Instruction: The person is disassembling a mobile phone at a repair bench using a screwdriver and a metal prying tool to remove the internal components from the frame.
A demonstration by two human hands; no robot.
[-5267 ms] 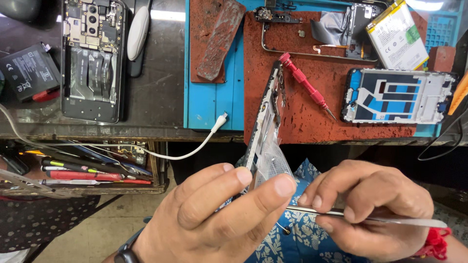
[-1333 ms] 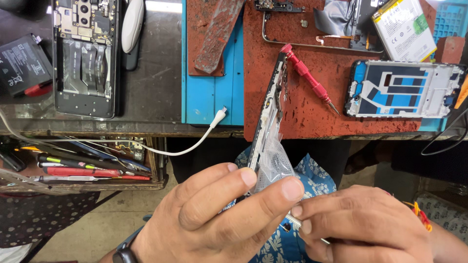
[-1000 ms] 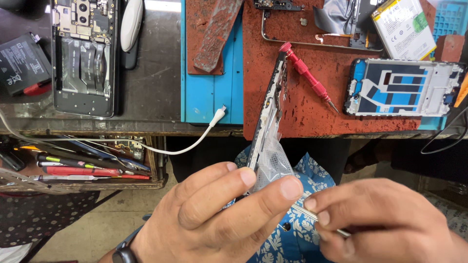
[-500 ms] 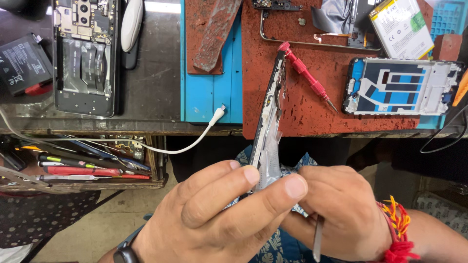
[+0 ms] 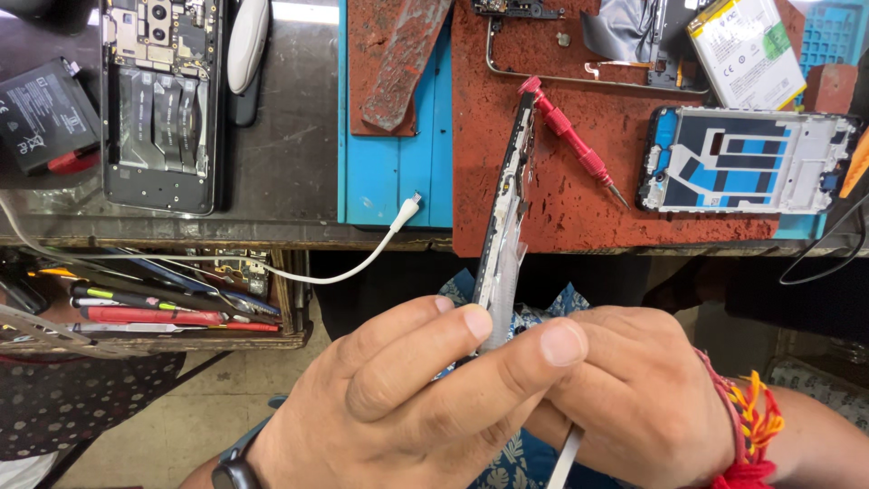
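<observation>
- Left hand (image 5: pixel 407 407) pinches the phone frame (image 5: pixel 507 217) edge-on between thumb and forefinger, below the red mat (image 5: pixel 561 199).
- Right hand (image 5: pixel 643 407), fingers curled, grips a thin metal tool (image 5: pixel 563 462) at the frame's lower end.
- Frame's clear film (image 5: pixel 509 299) is only partly lifted; separating looks unfinished.

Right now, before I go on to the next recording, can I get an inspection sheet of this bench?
Surface: grey bench with blue and red mats.
Job's things: phone panel held edge-on.
Clutter: red screwdriver, opened phone, battery, phone frame, drawer of tools.
Grippers: left hand pinches the panel; right hand grips a thin metal tool.
Cables: white cable hangs off the edge.
Surroundings: tiled floor.
</observation>
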